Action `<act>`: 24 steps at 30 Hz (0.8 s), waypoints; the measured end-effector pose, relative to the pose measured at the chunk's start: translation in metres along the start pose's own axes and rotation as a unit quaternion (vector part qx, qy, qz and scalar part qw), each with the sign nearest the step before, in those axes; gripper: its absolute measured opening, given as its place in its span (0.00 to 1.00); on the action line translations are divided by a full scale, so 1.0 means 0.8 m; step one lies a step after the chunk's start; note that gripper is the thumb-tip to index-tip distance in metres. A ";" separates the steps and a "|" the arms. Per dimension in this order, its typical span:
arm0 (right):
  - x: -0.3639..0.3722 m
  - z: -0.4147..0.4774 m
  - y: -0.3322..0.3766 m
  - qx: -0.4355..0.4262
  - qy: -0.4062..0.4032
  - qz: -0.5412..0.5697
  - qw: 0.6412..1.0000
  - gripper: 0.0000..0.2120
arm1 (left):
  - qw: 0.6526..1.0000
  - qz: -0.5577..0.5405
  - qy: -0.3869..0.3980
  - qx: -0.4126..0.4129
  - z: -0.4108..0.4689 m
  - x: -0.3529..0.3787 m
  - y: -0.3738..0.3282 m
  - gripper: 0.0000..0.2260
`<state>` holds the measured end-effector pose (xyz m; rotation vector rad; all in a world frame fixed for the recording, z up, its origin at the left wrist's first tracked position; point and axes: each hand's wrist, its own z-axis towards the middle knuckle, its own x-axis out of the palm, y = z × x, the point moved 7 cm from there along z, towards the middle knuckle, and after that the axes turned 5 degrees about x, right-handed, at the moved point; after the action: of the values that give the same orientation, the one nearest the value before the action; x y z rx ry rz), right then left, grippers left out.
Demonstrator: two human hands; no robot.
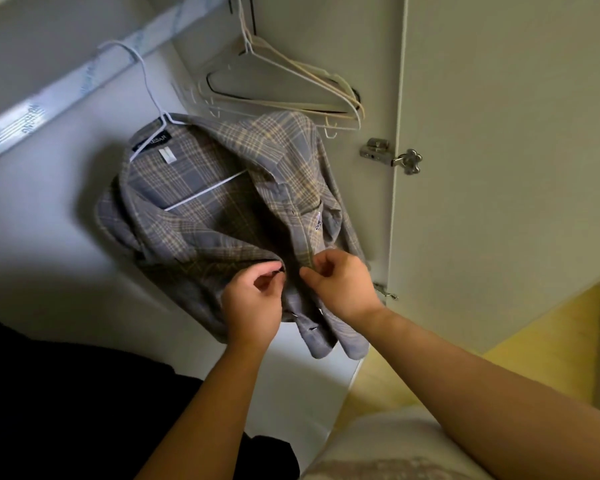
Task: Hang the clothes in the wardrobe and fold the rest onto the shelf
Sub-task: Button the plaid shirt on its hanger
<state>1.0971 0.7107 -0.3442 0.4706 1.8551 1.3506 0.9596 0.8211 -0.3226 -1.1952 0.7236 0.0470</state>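
A grey and yellow plaid shirt [222, 216] hangs on a white wire hanger [146, 81] whose hook sits over the wardrobe rail [49, 105]. The shirt front is open. My left hand [253, 303] pinches the left front edge of the shirt low down. My right hand [340, 285] pinches the right front edge just beside it, so the two edges nearly meet between my fingers.
Several bare hangers [284, 84], white, beige and black, hang at the back right of the wardrobe. The open wardrobe door [499, 168] with its metal hinge [388, 155] stands on the right. A dark garment [66, 393] lies at the lower left. A yellow floor [551, 327] shows at right.
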 end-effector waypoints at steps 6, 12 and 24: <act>0.008 -0.008 0.002 0.009 0.016 0.011 1.000 0.12 | 0.996 0.073 0.045 0.040 0.001 0.008 0.001 0.10; 0.017 -0.015 0.000 0.008 0.035 0.000 0.999 0.16 | 0.994 0.103 0.024 0.030 -0.004 -0.005 0.005 0.05; 0.015 -0.019 0.000 0.019 0.044 -0.027 0.999 0.18 | 0.991 0.006 0.135 -0.017 -0.012 -0.006 0.000 0.11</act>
<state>1.0780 0.7090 -0.3465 0.3838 1.9538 1.3215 0.9516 0.8141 -0.3217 -1.2441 0.9700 -0.0956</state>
